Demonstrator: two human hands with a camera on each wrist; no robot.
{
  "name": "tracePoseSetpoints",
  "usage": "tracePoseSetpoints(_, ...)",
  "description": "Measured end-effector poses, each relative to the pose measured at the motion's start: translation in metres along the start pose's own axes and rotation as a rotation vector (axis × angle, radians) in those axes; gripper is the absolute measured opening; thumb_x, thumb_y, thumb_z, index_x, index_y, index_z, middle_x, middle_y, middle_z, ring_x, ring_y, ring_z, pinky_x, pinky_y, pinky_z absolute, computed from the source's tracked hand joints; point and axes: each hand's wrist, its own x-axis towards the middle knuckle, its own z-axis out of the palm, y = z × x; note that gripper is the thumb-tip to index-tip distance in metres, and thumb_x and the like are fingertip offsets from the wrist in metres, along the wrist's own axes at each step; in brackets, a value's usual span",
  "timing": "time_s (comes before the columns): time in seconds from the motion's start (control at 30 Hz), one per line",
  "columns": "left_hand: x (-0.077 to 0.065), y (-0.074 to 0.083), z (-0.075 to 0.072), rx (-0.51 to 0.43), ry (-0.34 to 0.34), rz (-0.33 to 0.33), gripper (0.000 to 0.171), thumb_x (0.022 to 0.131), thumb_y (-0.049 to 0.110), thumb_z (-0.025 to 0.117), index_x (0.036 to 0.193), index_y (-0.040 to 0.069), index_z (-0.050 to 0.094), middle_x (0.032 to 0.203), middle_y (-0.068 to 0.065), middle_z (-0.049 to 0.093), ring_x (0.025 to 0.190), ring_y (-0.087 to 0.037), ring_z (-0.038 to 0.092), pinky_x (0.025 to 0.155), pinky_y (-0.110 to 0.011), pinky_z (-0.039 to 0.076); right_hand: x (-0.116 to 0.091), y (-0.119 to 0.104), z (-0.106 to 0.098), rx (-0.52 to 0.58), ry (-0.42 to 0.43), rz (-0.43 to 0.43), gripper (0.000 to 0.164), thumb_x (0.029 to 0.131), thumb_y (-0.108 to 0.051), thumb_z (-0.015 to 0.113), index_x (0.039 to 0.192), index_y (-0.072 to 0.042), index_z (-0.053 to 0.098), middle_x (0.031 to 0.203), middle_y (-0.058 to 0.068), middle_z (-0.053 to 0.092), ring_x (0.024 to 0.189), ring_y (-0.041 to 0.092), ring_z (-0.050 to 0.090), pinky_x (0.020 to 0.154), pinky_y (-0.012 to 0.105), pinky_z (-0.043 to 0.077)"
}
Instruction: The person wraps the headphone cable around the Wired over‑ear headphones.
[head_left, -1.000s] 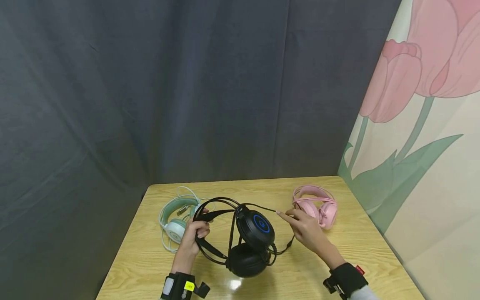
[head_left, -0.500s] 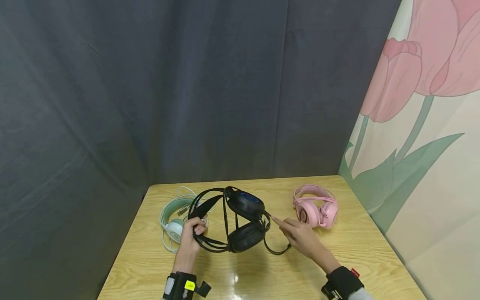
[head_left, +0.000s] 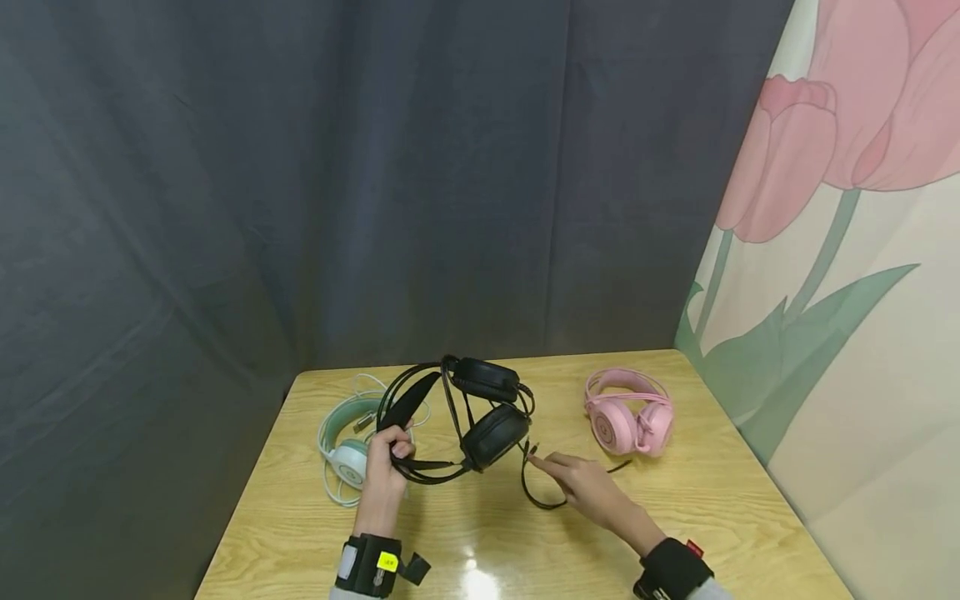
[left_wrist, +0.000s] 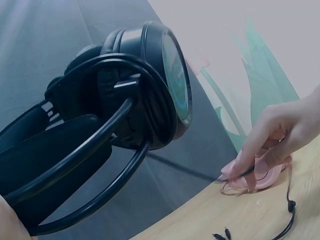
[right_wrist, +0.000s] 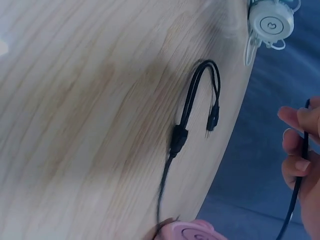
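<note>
Black over-ear headphones (head_left: 495, 435) hang above the table, tilted, with their ear cups to the right. My left hand (head_left: 386, 467) grips them by the headband; only a bit of that hand shows at the lower left corner of the left wrist view. Their black cable (right_wrist: 294, 205) runs through my right hand (head_left: 592, 490), pinched between thumb and fingers. Farther along, the cable forks at a small splitter (right_wrist: 179, 139) into two short leads with plugs (left_wrist: 222, 234), lying on the table. My right hand is to the right of the ear cups, apart from them.
Mint and white headphones (head_left: 349, 460) with a coiled pale cable lie behind my left hand. Pink headphones (head_left: 617, 425) sit at the table's back right. A dark curtain (head_left: 450, 183) hangs behind the wooden table (head_left: 705, 500), with a tulip-painted wall (head_left: 862, 350) at right.
The black headphones have swung up and away, and their lit blue ring has turned out of the head view. My right hand has moved left and nearer along the cable.
</note>
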Motion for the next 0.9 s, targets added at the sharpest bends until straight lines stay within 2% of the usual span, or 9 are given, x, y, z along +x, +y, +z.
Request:
tracePoseSetpoints(0.13, -0.002, -0.003, 0.002, 0.026, 0.022, 0.007, 0.033, 0.080, -0.017, 0.031, 0.111, -0.008, 0.040, 0.089, -0.007, 0.037, 0.044, 0.000, 0.026, 0.040, -0.012, 0.026, 0.002, -0.008, 0.001, 0.020, -0.022, -0.030, 0.054, 0.077, 0.012, 0.064, 0.125, -0.010, 0.068, 0.099, -0.004, 0.069, 0.079, 0.003, 0.059, 0.059, 0.019, 0.046)
tracePoseSetpoints(0.23, -0.003, -0.006, 0.004, 0.049, 0.024, 0.035, 0.035, 0.081, -0.017, 0.031, 0.114, -0.008, 0.040, 0.094, -0.009, 0.037, 0.045, 0.001, 0.026, 0.041, -0.012, 0.026, 0.005, -0.015, 0.003, 0.014, -0.012, -0.062, 0.054, 0.075, 0.013, 0.062, 0.122, -0.011, 0.070, 0.095, -0.006, 0.069, 0.078, 0.002, 0.060, 0.059, 0.019, 0.047)
tracePoseSetpoints(0.33, -0.004, -0.010, 0.007, 0.072, 0.062, 0.073, 0.037, 0.081, -0.017, 0.033, 0.115, -0.008, 0.043, 0.102, -0.012, 0.038, 0.045, 0.001, 0.027, 0.043, -0.011, 0.026, 0.009, -0.024, 0.004, 0.006, 0.001, -0.088, 0.055, 0.072, 0.013, 0.062, 0.120, -0.012, 0.072, 0.094, -0.006, 0.068, 0.078, 0.004, 0.062, 0.059, 0.021, 0.050)
tracePoseSetpoints(0.4, -0.005, -0.012, 0.009, 0.094, 0.098, 0.103, 0.036, 0.080, -0.017, 0.035, 0.113, -0.008, 0.047, 0.103, -0.013, 0.041, 0.045, 0.001, 0.028, 0.043, -0.012, 0.026, 0.012, -0.030, 0.006, 0.017, -0.004, -0.102, 0.054, 0.073, 0.013, 0.063, 0.119, -0.014, 0.072, 0.093, -0.006, 0.069, 0.076, 0.004, 0.062, 0.057, 0.020, 0.049)
tracePoseSetpoints(0.47, -0.005, -0.014, 0.009, 0.128, 0.142, 0.131, 0.035, 0.078, -0.017, 0.038, 0.108, -0.008, 0.052, 0.099, -0.014, 0.047, 0.045, 0.000, 0.029, 0.043, -0.012, 0.026, 0.014, -0.036, 0.007, 0.022, -0.011, -0.120, 0.055, 0.073, 0.012, 0.063, 0.119, -0.014, 0.072, 0.096, -0.005, 0.071, 0.078, 0.005, 0.063, 0.057, 0.018, 0.048)
tracePoseSetpoints(0.6, -0.006, -0.017, 0.008, 0.171, 0.184, 0.177, 0.034, 0.075, -0.016, 0.043, 0.104, -0.007, 0.057, 0.091, -0.012, 0.055, 0.046, -0.001, 0.031, 0.044, -0.013, 0.027, 0.018, -0.047, 0.008, 0.045, -0.027, -0.146, 0.056, 0.072, 0.012, 0.062, 0.120, -0.014, 0.072, 0.103, -0.002, 0.072, 0.080, 0.006, 0.065, 0.057, 0.013, 0.046)
tracePoseSetpoints(0.67, -0.006, -0.017, 0.008, 0.182, 0.193, 0.190, 0.035, 0.075, -0.016, 0.044, 0.105, -0.006, 0.058, 0.088, -0.011, 0.058, 0.046, -0.002, 0.031, 0.044, -0.014, 0.027, 0.020, -0.051, 0.007, 0.051, -0.028, -0.155, 0.057, 0.072, 0.013, 0.061, 0.120, -0.014, 0.072, 0.105, -0.002, 0.072, 0.086, 0.008, 0.067, 0.060, 0.014, 0.048)
tracePoseSetpoints(0.9, -0.005, -0.017, 0.007, 0.220, 0.213, 0.237, 0.046, 0.072, -0.018, 0.045, 0.114, -0.002, 0.056, 0.079, -0.008, 0.061, 0.047, -0.005, 0.031, 0.045, -0.016, 0.027, 0.025, -0.063, -0.002, 0.024, -0.025, -0.193, 0.061, 0.070, 0.015, 0.055, 0.123, -0.013, 0.070, 0.111, -0.001, 0.071, 0.088, 0.010, 0.068, 0.065, 0.014, 0.050)
